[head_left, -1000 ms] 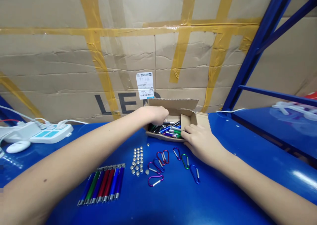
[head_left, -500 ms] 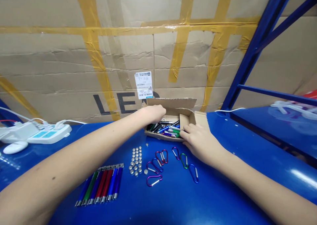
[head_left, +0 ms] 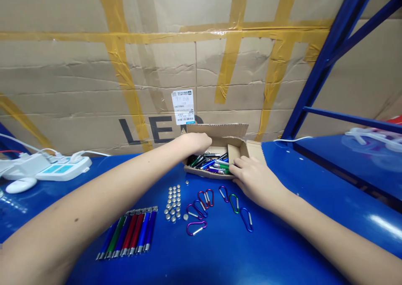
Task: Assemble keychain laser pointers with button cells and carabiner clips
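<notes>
An open cardboard box (head_left: 209, 174) stands on the blue table, with several metallic pens (head_left: 215, 163) in blue, green, purple and black jumbled in it. Over the box's left end bends my left hand (head_left: 198, 143), its knuckles curled downward; its fingertips are hidden. At the front right corner, my right hand (head_left: 248, 174) is closed on the box wall, fingers over the rim and thumb lower down outside. In front lie several coloured carabiners (head_left: 196, 227), several small silver button cells (head_left: 173, 201) in columns, and a row of red, blue and green metal tubes (head_left: 133, 232).
A white power strip (head_left: 64, 168) with plugs and cables sits at the left, near a white oval object (head_left: 21, 185). Behind rises a large taped cardboard carton (head_left: 157, 75). A blue metal frame (head_left: 314, 80) stands at the right.
Both hands keep the same places at the box. The view has shifted very slightly; nothing on the table has visibly moved.
</notes>
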The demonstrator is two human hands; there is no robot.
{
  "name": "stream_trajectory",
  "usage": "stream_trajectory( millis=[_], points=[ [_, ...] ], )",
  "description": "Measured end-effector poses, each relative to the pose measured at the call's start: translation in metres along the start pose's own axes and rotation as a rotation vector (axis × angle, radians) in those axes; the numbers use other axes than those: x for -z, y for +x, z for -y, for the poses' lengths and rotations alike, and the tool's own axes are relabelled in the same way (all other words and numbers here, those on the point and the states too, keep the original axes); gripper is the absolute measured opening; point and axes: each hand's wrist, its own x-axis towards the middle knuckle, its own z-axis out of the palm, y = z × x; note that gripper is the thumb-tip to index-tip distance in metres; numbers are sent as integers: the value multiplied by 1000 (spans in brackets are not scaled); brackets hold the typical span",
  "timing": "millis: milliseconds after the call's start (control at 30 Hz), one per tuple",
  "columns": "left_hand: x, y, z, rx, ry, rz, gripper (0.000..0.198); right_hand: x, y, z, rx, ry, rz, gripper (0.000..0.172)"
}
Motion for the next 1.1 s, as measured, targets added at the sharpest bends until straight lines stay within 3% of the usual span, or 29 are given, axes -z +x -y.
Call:
stream_trajectory(
  millis=[267, 533, 767, 967, 1100],
  points=[
    [-4, -8, -2, -16, 68, -35, 34, 1, 0, 1, -12, -10, 24, 11],
    [17, -19, -2, -6, 4, 101, 31, -1, 0, 0, -2, -9, -3, 11],
    [8, -22, -6, -6, 15, 105, 31, 5, 0, 1, -6, 6, 24, 12],
    [6, -26, -3, 2, -76, 175, 29, 3, 0, 2, -8, 2, 9, 10],
    [3, -24, -5, -25, -62, 130, 26, 3, 0, 2, -9, 0, 11, 11]
  ],
)
